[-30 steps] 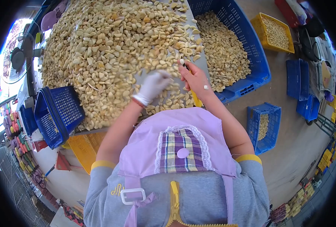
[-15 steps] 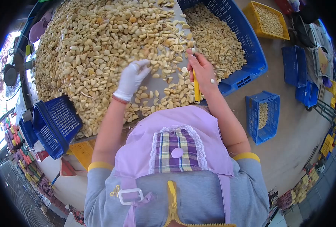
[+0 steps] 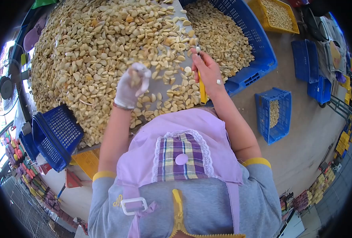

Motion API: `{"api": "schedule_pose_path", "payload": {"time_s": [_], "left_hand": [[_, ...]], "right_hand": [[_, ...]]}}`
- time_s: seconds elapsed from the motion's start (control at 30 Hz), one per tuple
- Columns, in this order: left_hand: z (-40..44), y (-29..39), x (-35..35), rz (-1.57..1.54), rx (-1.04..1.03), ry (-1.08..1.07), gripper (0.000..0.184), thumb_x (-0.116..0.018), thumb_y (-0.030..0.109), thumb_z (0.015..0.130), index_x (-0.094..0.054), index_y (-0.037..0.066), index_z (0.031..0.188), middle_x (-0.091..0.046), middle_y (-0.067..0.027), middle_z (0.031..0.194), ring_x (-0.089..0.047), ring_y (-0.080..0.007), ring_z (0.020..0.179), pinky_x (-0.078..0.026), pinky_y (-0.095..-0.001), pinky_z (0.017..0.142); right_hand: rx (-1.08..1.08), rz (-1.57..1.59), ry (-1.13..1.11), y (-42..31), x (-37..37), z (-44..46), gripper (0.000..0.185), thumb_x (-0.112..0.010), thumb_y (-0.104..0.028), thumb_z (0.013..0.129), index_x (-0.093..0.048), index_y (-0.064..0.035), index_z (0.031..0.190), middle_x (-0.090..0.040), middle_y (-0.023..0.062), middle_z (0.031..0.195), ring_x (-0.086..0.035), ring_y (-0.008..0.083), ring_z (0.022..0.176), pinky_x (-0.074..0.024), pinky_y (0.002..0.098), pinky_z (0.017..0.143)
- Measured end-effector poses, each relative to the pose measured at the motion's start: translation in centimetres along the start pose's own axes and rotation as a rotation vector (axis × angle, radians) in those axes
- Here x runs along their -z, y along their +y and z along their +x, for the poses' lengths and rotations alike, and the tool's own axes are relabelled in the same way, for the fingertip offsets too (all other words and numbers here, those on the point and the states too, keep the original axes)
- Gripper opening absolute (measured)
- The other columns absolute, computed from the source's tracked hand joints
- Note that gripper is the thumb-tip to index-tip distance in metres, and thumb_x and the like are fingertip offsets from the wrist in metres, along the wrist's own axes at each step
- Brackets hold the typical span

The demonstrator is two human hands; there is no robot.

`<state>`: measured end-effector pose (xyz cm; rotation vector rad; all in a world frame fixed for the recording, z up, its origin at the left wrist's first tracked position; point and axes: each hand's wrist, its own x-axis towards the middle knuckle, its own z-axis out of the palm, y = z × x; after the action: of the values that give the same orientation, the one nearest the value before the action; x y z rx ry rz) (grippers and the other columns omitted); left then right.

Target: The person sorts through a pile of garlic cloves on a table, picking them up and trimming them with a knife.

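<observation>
Pale, bean-like pieces [image 3: 85,51] lie heaped on a grey metal table [image 3: 176,75]. My left hand [image 3: 132,85], in a white glove, is at the near side of the heap with its fingers curled around some pieces, partly blurred. To its right, my bare right hand [image 3: 209,73] is closed on a yellow-handled knife [image 3: 202,90], whose handle points down toward me. A small white covering is on one fingertip by the blade, and a white bit sits near the wrist.
Beyond my right hand, a large blue crate [image 3: 259,39] holds more pieces. A yellow crate [image 3: 291,23] and a smaller blue crate [image 3: 287,115] stand on the floor at right. Blue baskets [image 3: 57,137] and a fan [image 3: 5,87] are at left.
My left hand has moved left from the loose pieces, opened, then curled around some pieces. My right hand keeps its grip on the knife. The whole view has shifted somewhat.
</observation>
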<state>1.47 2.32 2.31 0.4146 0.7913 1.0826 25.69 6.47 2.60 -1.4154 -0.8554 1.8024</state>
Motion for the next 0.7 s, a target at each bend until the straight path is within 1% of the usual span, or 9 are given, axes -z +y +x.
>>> {"api": "schedule_pose_path", "payload": {"time_s": [0.07,0.17,0.2,0.33,0.43,0.47,0.57,0.67,0.7], "left_hand": [[0.5,-0.1,0.8,0.342,0.028,0.074,0.016,-0.056,0.024,0.088,-0.066,0.011,0.087,-0.064,-0.0048,0.075,-0.055,-0.0077,0.051,-0.038,-0.021,0.039],[2.3,-2.2,-0.8,1.511,-0.304,0.0,0.016,-0.057,0.024,0.086,-0.064,0.01,0.083,-0.064,-0.0064,0.078,-0.062,-0.0167,0.063,-0.047,-0.03,0.051],[2.4,-2.7,-1.8,1.732,-0.202,-0.002,0.017,-0.058,0.025,0.085,-0.065,0.009,0.085,-0.063,-0.009,0.083,-0.064,-0.0241,0.073,-0.051,-0.0344,0.064],[2.9,-4.7,-2.2,2.016,-0.217,0.018,0.02,-0.056,0.027,0.087,-0.064,0.01,0.095,-0.064,-0.0074,0.083,-0.064,-0.0229,0.072,-0.051,-0.035,0.063],[2.8,-3.8,-1.6,1.228,-0.287,0.008,0.021,-0.052,0.026,0.089,-0.06,0.007,0.088,-0.064,-0.0044,0.077,-0.062,-0.0171,0.063,-0.047,-0.0302,0.05],[2.9,-2.3,-1.2,0.766,0.215,0.099,0.023,-0.05,0.026,0.09,-0.06,0.005,0.088,-0.063,-0.0048,0.074,-0.057,-0.012,0.053,-0.039,-0.0222,0.039],[1.7,-0.8,-0.4,0.093,0.029,-0.072,0.019,-0.052,0.024,0.088,-0.06,0.006,0.088,-0.064,-0.008,0.072,-0.051,-0.0113,0.044,-0.031,-0.0184,0.033],[2.1,-0.5,0.5,-0.24,-0.04,-0.184,0.013,-0.052,0.018,0.086,-0.059,0.006,0.084,-0.063,-0.008,0.074,-0.047,-0.0122,0.043,-0.034,-0.0197,0.033],[2.2,-0.2,0.8,-0.341,-0.051,-0.209,0.013,-0.053,0.018,0.086,-0.059,0.006,0.082,-0.062,-0.0079,0.074,-0.048,-0.0123,0.044,-0.034,-0.0198,0.033]], "right_hand": [[-0.005,-0.014,0.012,-0.2,-0.2,0.0,0.038,-0.055,-0.03,0.094,-0.054,-0.0086,0.124,-0.051,-0.0013,0.072,-0.043,0.0035,0.049,-0.0366,0.0194,0.044],[0.022,-0.002,-0.011,-0.3,-0.2,0.1,0.037,-0.055,-0.03,0.094,-0.055,-0.0086,0.124,-0.051,-0.0014,0.072,-0.043,0.0034,0.049,-0.037,0.0192,0.044],[0.027,0.008,-0.012,-0.3,-0.1,0.2,0.037,-0.054,-0.03,0.094,-0.055,-0.0086,0.124,-0.051,-0.0014,0.072,-0.043,0.0034,0.049,-0.0372,0.0192,0.044],[0.049,0.05,0.025,-0.5,0.4,0.2,0.037,-0.056,-0.031,0.093,-0.055,-0.0066,0.121,-0.052,-0.0005,0.071,-0.044,0.0036,0.046,-0.0371,0.0196,0.042],[0.053,0.07,0.067,-0.7,1.0,0.1,0.037,-0.057,-0.031,0.092,-0.056,-0.006,0.119,-0.052,-0.0003,0.07,-0.044,0.0036,0.045,-0.037,0.0199,0.042],[0.052,0.077,0.08,-0.8,1.1,0.1,0.037,-0.057,-0.031,0.092,-0.056,-0.0062,0.119,-0.052,-0.0005,0.07,-0.044,0.0035,0.045,-0.0371,0.02,0.042],[0.059,0.063,0.102,-1.5,1.6,-0.1,0.035,-0.054,-0.029,0.094,-0.056,-0.009,0.123,-0.051,-0.0024,0.07,-0.044,0.002,0.047,-0.0376,0.0186,0.042],[0.086,-0.116,0.046,-1.3,2.1,0.1,0.035,-0.057,-0.028,0.092,-0.056,-0.0124,0.123,-0.054,0.0007,0.07,-0.05,0.0065,0.053,-0.0429,0.0233,0.047],[0.292,-0.32,-0.012,-0.6,1.8,0.1,0.034,-0.059,-0.029,0.089,-0.057,-0.0136,0.12,-0.056,0.0026,0.075,-0.054,0.0113,0.059,-0.0453,0.0265,0.049]]}}
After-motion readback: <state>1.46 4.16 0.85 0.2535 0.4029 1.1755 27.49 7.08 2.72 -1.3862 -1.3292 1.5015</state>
